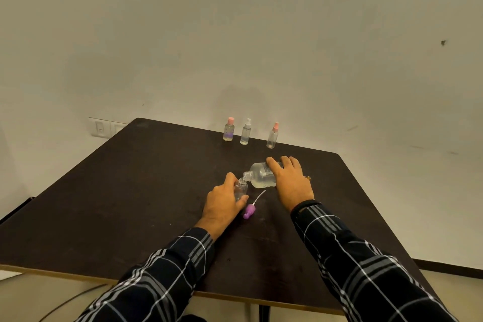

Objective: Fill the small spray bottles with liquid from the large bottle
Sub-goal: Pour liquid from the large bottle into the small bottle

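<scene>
Head view. At the centre of the table [130,191], right hand [291,183] curled round the large bottle [262,174], tipped almost flat, long axis left to right, mouth just over the neck of the open small bottle [241,189] at its left. Left hand [222,201] gripping that bottle upright; fill level hard to tell. Clear liquid pooled along the large bottle's lower side. Purple spray cap [248,211] lying just nearer. Three capped bottles [246,132] standing at the far edge.

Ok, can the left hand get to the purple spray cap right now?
Probably yes for reach: the purple spray cap lies just beside the left hand, nothing between. But that hand grips the small bottle under the tilted large bottle, so it isn't free.
</scene>
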